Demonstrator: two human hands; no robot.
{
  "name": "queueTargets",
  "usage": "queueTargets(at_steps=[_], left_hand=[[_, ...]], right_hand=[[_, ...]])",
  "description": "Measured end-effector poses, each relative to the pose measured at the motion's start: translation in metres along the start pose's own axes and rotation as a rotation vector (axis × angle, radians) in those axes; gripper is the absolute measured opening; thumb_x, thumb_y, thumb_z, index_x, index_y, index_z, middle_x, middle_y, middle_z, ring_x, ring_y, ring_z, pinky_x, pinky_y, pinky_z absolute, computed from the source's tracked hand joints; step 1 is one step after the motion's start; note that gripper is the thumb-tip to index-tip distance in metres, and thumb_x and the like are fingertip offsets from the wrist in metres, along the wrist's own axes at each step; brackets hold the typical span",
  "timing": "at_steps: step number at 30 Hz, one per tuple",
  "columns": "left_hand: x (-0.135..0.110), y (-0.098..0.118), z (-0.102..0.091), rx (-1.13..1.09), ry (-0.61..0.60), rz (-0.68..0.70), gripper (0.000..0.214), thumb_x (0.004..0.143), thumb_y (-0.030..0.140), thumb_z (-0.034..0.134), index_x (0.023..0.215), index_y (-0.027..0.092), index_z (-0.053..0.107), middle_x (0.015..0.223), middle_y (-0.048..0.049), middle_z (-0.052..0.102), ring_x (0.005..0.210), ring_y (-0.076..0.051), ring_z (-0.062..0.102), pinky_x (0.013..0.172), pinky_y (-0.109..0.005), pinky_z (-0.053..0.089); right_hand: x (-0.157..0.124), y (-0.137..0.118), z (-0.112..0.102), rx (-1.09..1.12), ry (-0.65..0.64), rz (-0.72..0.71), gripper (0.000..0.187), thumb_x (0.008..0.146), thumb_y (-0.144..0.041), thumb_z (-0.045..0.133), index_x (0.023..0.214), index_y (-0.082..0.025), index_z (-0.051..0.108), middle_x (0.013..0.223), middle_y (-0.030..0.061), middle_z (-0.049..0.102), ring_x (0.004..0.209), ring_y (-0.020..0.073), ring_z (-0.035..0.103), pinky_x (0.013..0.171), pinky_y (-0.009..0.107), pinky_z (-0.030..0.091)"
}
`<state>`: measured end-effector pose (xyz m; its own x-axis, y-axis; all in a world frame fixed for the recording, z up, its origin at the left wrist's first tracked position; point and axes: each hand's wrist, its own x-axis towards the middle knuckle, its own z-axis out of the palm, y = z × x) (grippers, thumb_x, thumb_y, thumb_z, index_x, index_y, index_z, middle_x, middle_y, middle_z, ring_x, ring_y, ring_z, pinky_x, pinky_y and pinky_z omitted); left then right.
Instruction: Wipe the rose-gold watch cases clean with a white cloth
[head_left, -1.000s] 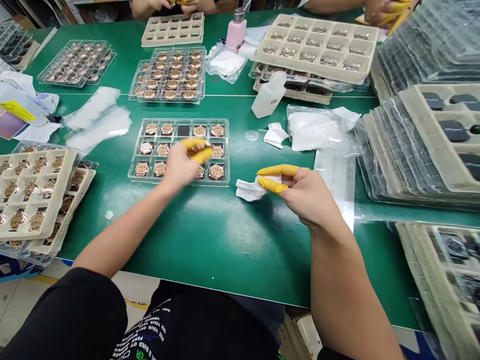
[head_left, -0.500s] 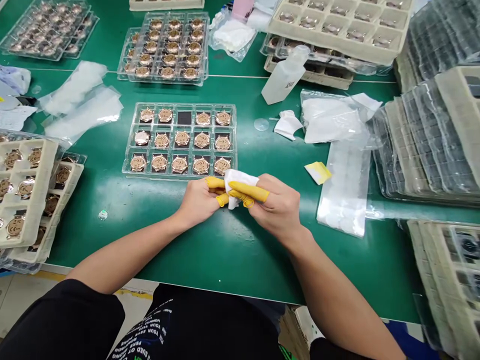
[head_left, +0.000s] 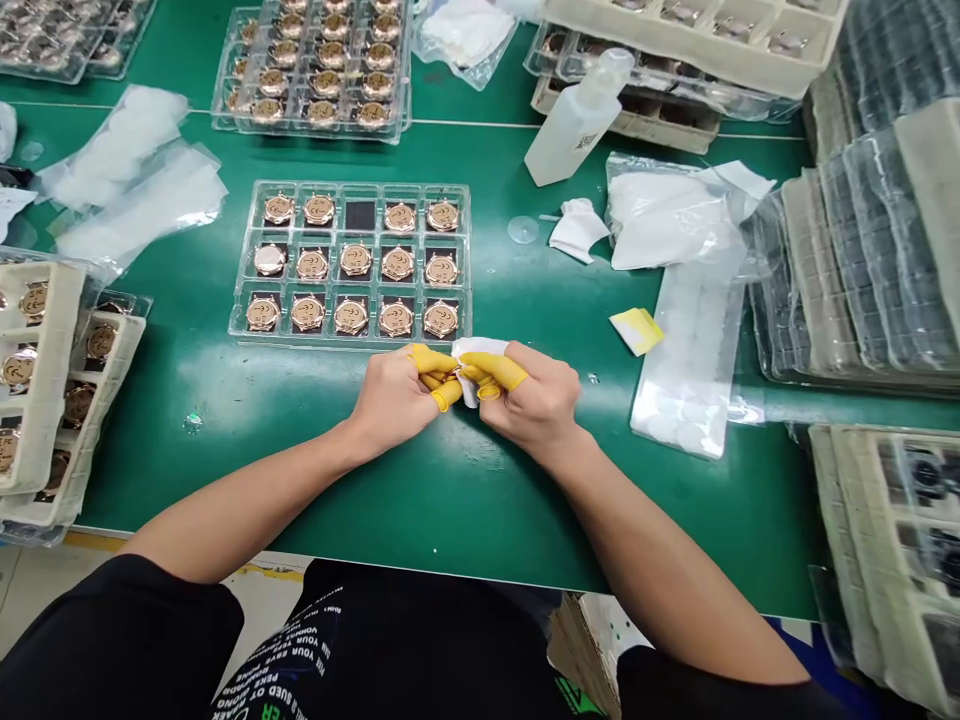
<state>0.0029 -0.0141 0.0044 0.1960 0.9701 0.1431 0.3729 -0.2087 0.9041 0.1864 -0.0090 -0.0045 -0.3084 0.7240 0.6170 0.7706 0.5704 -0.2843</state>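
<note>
My left hand (head_left: pixel 405 390), with yellow finger cots on its fingertips, is closed in a pinch just below a clear tray. What it grips is small and hidden by the fingers. Pressed up against it, my right hand (head_left: pixel 525 392), also in yellow finger cots, is closed on a white wiping cloth (head_left: pixel 480 347). The cloth's lower end hangs between the hands. Beyond them lies the clear plastic tray (head_left: pixel 238 300), holding rose-gold watch cases (head_left: pixel 351 316) in most pockets. One back-row pocket (head_left: pixel 361 216) shows only its dark bottom.
A white plastic bottle (head_left: pixel 574 125) stands behind, near bagged white cloths (head_left: pixel 652 225) and a yellow-white paper piece (head_left: pixel 636 331). Stacked trays of watch cases (head_left: pixel 45 380) flank the left. Stacked clear trays (head_left: pixel 892 250) and beige trays (head_left: pixel 855 530) crowd the right.
My right hand has turned and its fingers have curled in closer to the left, bunching the cloth. The view has shifted slightly; the tray stays put on the table.
</note>
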Motion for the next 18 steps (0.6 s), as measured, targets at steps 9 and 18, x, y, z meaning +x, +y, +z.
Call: queueTargets(at_steps=[9,18], left_hand=[[0.001,-0.010,0.007,-0.162,0.032,-0.113,0.022,0.078,0.022,0.077,0.099,0.021,0.082,0.093,-0.0052,0.079,0.078,-0.017,0.073,0.075,-0.029,0.061],[0.001,-0.008,-0.003,0.232,0.110,0.264,0.021,0.088,0.017,0.066,0.102,0.023,0.081,0.093,-0.0063,0.079,0.087,-0.018,0.073,0.081,-0.030,0.060]], right_hand=[[0.008,0.007,-0.014,-0.173,-0.112,-0.065,0.022,0.080,-0.008,0.050,0.068,-0.022,0.061,0.061,0.0000,0.047,0.053,0.0123,0.037,0.054,0.030,0.025],[0.011,-0.018,-0.007,0.381,-0.315,0.541,0.017,0.087,-0.027,0.051,0.071,-0.023,0.048,0.070,0.0017,0.051,0.054,0.0116,0.036,0.050,0.028,0.028]])
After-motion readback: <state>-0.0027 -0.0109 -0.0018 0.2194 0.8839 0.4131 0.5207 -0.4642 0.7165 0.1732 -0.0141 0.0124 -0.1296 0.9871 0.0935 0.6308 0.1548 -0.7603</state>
